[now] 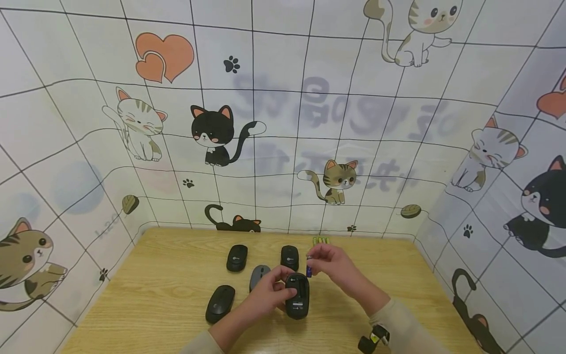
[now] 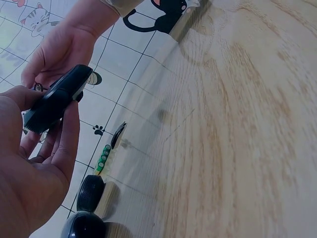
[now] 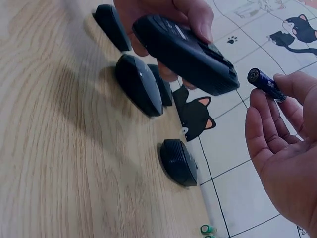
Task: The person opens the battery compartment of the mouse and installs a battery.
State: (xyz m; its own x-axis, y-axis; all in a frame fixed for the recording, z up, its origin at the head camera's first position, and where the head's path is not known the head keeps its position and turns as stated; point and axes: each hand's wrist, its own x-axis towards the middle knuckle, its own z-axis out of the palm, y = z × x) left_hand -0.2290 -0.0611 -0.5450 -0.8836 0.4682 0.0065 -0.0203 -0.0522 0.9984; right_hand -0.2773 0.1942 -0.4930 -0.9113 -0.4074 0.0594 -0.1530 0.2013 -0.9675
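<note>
Gripping a black mouse [image 1: 300, 297] in the left hand [image 1: 267, 291], underside up, thumb on its left edge. Pinching a blue battery [image 1: 309, 271] between thumb and fingers of the right hand [image 1: 333, 263], just off the far right corner of the held mouse and apart from it. In the held mouse's underside, a long uncovered battery compartment [image 1: 303, 286], too dark inside to read; nearer its close end, a pale label [image 1: 298, 306].

On the counter [image 1: 168, 295], of light wood grain: left of the held mouse, partly behind the left hand, a grey mouse [image 1: 258, 276]; just beyond, a second black mouse [image 1: 289, 255]; beyond and left, a third black mouse [image 1: 237, 258]; straight left, well apart, a fourth black mouse [image 1: 220, 304]. Beyond the held mouse and rightward, partly hidden by the right hand, green batteries [image 1: 321, 240].

Past the counter, beyond and either side of the held mouse, a white wall covering [image 1: 276, 118] with grid lines, cats, hearts and paw prints.
</note>
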